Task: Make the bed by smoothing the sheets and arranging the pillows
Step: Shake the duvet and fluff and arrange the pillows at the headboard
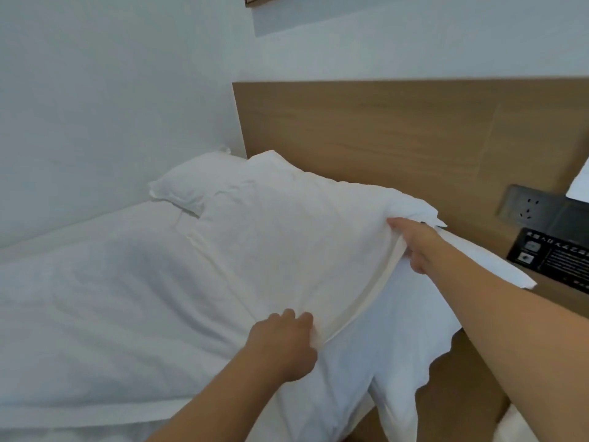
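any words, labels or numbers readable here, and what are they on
Black placard on the bedside surface by the headboard: white lines of text and two small icons, too small and blurred to read.
Wall socket plate on the headboard: no lettering visible.
White paper at the right edge: no print visible.
Nothing else bears text.

Two bare forearms enter from the bottom and right edges, each ending in a bare hand: the left hand (282, 342) and the right hand (414, 245). No sleeve, glove, watch, ring or bracelet shows on either. The fingers look short, and the nails cannot be made out.
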Motion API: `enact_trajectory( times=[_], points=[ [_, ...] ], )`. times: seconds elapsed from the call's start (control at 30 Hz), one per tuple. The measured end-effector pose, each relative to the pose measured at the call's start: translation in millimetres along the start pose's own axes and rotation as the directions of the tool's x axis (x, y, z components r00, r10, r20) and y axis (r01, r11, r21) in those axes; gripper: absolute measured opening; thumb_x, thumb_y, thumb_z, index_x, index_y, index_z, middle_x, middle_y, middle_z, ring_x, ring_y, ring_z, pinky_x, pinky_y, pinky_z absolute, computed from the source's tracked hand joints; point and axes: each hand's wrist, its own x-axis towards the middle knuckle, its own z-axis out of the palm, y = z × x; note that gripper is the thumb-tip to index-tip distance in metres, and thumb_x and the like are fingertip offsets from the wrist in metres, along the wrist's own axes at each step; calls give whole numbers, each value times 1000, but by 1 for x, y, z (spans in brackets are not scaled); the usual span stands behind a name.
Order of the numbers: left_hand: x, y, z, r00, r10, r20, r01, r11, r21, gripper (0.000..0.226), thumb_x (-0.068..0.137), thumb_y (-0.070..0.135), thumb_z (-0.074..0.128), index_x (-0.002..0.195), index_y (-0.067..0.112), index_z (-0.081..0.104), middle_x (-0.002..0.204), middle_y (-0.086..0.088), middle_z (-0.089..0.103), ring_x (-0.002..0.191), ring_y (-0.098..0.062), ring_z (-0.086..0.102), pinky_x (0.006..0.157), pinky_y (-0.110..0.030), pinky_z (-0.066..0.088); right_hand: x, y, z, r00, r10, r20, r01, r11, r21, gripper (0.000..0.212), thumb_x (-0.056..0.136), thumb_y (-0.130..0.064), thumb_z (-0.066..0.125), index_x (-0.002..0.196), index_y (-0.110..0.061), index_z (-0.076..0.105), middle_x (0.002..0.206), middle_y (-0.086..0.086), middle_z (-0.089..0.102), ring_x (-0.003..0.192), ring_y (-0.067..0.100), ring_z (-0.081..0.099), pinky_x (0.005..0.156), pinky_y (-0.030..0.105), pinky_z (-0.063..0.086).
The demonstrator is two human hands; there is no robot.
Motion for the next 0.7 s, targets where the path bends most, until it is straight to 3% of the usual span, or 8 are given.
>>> enact_trajectory(
  times=[0.1,0.2,0.27,0.37,0.4,0.47,0.57,0.7],
  points=[
    [10,7,-7,992,7,-126,-25,990,-140,77,84,57,53,146,31,15,143,-1,29,126,-26,37,95,-44,42,4,-19,19,980,-194,36,197,975,-100,81,76,-49,75,143,-18,41,142,0,46,127,25,47,106,45,39],
    [35,18,-7,982,-77,-171,17,945,-326,105,77,67,59,148,39,-13,156,3,7,136,-29,29,103,-50,39,-8,-58,38,859,-432,275,442,897,29,50,82,-28,76,126,-17,58,122,-1,65,108,17,63,94,35,51],
    [53,27,-4,969,-133,-210,49,930,-365,98,85,55,58,148,39,-15,151,-4,23,128,-31,42,99,-47,43,-6,-78,39,815,-477,330,487,872,57,30,87,-14,70,116,-17,61,109,-4,68,95,10,66,81,25,55],
    [67,40,-3,944,-159,-289,64,948,-312,55,97,23,44,147,25,22,119,-6,54,102,-27,59,88,-39,51,32,-68,21,904,-391,172,412,905,-105,42,84,-19,70,123,-8,60,120,3,64,107,19,61,93,37,50],
    [66,42,-4,952,-127,-279,45,958,-284,43,96,18,43,138,22,34,110,-5,57,96,-25,60,85,-38,52,53,-54,10,941,-321,108,337,920,-200,50,82,-27,70,125,-5,58,124,4,61,111,21,58,98,41,47],
    [57,42,-9,981,-6,-194,-39,974,-224,35,94,15,42,129,22,41,106,-4,57,93,-26,60,82,-39,52,82,-21,-15,986,-164,-5,155,938,-311,60,81,-40,66,129,-6,53,130,6,55,117,25,53,102,42,43],
    [35,29,-11,990,144,-9,-143,966,-214,55,95,20,42,145,32,22,129,-2,48,113,-27,54,94,-42,47,90,4,-20,998,-38,-45,28,980,-197,54,88,-40,64,132,-10,50,129,6,57,115,29,55,96,39,45],
    [21,0,-10,990,137,13,-126,944,-305,75,94,38,48,147,46,-4,152,5,23,128,-23,43,103,-41,43,70,-23,11,999,39,32,-40,999,18,45,89,-29,68,129,-14,53,121,3,63,105,21,61,97,37,49]
  ],
)
